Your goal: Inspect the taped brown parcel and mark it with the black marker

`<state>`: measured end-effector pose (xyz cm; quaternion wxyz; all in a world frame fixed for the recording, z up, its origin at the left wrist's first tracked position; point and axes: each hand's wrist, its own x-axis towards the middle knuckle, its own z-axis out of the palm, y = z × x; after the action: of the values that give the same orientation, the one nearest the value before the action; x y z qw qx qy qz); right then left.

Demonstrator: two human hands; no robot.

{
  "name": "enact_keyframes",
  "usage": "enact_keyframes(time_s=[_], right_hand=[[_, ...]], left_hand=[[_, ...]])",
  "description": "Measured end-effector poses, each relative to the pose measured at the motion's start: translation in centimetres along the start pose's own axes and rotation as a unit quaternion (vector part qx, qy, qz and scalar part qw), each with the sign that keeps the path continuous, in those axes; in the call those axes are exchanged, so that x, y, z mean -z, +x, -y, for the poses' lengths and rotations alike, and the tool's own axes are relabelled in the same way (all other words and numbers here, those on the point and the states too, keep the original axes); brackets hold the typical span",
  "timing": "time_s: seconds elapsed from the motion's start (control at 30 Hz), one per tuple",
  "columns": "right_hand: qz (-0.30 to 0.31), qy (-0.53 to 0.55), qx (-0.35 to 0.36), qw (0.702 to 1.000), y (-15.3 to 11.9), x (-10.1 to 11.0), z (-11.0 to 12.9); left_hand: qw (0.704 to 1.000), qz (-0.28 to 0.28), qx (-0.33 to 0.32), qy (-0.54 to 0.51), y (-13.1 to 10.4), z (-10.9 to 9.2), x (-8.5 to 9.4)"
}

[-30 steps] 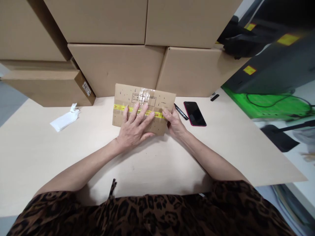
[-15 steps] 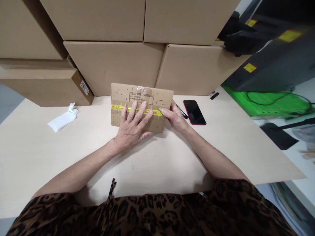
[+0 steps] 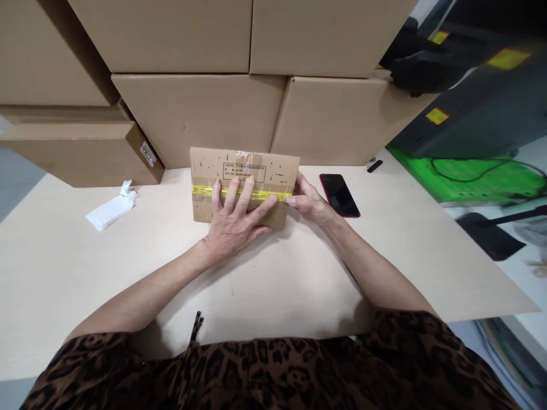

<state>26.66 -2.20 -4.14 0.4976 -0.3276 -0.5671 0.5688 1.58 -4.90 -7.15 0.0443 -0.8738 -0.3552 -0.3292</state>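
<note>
A small cardboard box (image 3: 205,208) with printed text stands tilted on the pale table (image 3: 273,285), in front of the large boxes. Yellow tape (image 3: 203,192) with red marks runs across its face, and clear tape shows at its top edge. My left hand (image 3: 235,219) lies flat on the face with its fingers spread over the yellow tape. At the box's right edge, my right hand (image 3: 311,202) has its thumb near the tape's end and its other fingers bent behind the edge. Whatever those fingers hold is hidden.
Large cardboard boxes (image 3: 200,111) are stacked along the back. A phone (image 3: 341,195) lies right of my right hand, with a small black object (image 3: 375,166) beyond it. White paper (image 3: 111,210) is at the left. A black stand (image 3: 489,236) is at the far right.
My left index finger has slid right along the yellow tape. My right thumb has moved right, to the box's edge. The black pen-like object beside my right hand is out of sight now.
</note>
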Motion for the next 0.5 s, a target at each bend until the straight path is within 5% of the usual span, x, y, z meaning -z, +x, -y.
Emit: enact_keyframes(time_s=[0.5], right_hand=[[-0.011, 0.051, -0.04, 0.998, 0.0, -0.8, 0.5]], left_hand=[[0.998, 0.016, -0.034, 0.041, 1.6, -1.3, 0.4]])
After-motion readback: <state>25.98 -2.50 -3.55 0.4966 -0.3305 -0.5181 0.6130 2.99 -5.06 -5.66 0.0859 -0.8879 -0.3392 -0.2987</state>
